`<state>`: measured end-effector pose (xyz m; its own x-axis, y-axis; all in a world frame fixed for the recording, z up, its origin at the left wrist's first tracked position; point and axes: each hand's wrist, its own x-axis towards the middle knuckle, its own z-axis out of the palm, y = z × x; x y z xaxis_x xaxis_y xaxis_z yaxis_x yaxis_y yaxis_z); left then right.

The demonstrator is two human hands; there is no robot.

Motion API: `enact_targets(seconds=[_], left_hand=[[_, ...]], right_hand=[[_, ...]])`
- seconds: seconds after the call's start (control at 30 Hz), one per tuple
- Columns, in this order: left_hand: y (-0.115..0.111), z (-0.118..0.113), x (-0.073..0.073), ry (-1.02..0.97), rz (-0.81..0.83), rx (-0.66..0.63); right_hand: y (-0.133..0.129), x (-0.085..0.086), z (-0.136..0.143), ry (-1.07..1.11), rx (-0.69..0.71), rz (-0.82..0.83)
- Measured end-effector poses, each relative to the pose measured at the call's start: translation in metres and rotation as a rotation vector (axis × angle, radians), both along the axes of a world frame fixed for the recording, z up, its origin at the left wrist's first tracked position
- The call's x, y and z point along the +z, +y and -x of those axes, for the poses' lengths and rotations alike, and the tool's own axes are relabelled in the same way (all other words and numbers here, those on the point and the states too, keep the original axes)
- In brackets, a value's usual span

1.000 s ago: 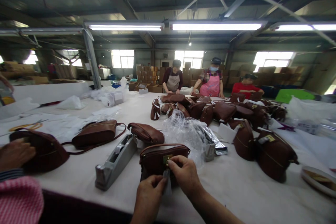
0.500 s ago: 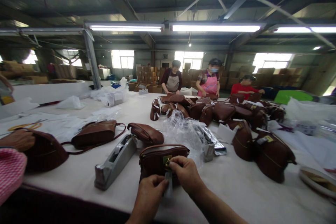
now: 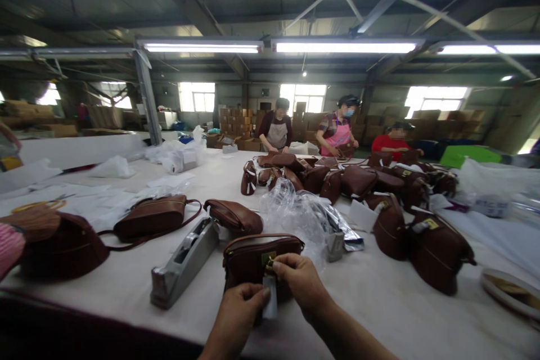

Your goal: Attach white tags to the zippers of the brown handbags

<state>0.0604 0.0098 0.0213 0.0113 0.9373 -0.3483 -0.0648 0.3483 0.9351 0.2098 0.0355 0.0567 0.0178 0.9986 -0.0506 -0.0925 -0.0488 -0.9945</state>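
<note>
A small brown bag (image 3: 247,265) stands upright near the table's front edge, with a gold clasp (image 3: 269,261) on its front. My right hand (image 3: 304,284) pinches the clasp between thumb and fingers. My left hand (image 3: 240,315) is closed at the bag's lower front, its thumb and fingers on a pale translucent strip (image 3: 270,299) that hangs below the clasp. A grey tape dispenser (image 3: 183,264) sits just left of the bag. Behind the bag lie another brown bag (image 3: 234,215) and crumpled clear plastic (image 3: 291,214).
Many brown bags (image 3: 358,180) are piled across the white table (image 3: 363,315). A roll of tape (image 3: 512,292) lies at the right edge. At the left, another person's hand (image 3: 37,222) rests on a brown bag (image 3: 67,247). Three people work across the table.
My hands have barely moved, and more of the pale strip shows. The person's arm at the left has shifted left. Across the table, the person in the pink apron has raised a brown bag.
</note>
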Motion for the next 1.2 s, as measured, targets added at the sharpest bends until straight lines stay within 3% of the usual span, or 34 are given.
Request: enact_targets(seconds=[0.33, 0.57, 0.7, 0.97, 1.2], left_hand=[[0.001, 0.003, -0.005, -0.050, 0.039, 0.062], [0.002, 0.007, -0.008, 0.002, -0.066, 0.013], [0.001, 0.011, 0.001, 0.163, -0.163, -0.042], [-0.007, 0.010, 0.035, 0.444, -0.338, -0.088], [-0.006, 0.013, 0.040, 0.529, -0.427, -0.096]], right_hand=[[0.002, -0.003, -0.002, 0.030, 0.032, -0.010], [0.007, -0.010, -0.003, 0.000, 0.039, -0.031], [0.007, -0.010, -0.004, -0.009, 0.042, -0.056], [0.003, 0.001, -0.005, -0.035, 0.069, -0.023], [0.006, -0.002, -0.007, -0.086, 0.073, -0.059]])
